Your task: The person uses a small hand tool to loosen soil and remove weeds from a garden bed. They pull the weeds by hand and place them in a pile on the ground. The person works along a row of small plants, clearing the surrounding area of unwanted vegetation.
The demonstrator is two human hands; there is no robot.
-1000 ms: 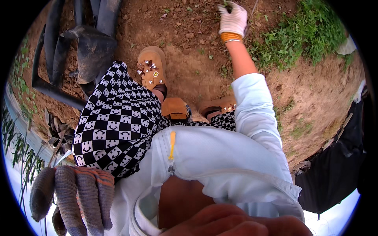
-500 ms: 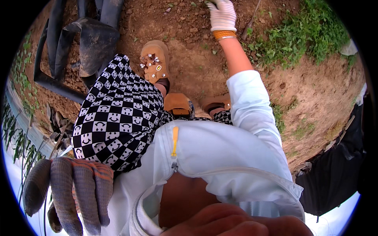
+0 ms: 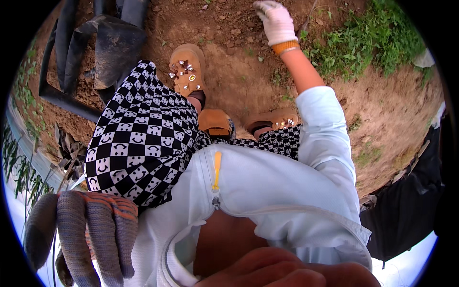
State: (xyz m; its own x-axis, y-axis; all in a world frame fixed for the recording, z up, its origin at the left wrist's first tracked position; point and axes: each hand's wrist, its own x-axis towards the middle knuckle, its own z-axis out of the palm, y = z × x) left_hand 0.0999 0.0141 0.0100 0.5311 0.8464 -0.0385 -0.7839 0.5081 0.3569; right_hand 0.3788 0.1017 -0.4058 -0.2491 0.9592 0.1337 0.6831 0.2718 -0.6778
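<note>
Right hand [image 3: 277, 21], white-gloved, fingers loosely open and empty, reaches to bare soil [image 3: 229, 28] beside weeds [image 3: 354, 43] at its right; left hand [image 3: 81, 234], grey-gloved, hangs open, far back.

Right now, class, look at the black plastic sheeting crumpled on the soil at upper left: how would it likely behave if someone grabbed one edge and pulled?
The black plastic sheeting lies in folds and creases, so it is probably floppy and would drape rather than hold shape. It looks thin, so likely light. Soil lies around it, so it may drag grit or snag.
</note>
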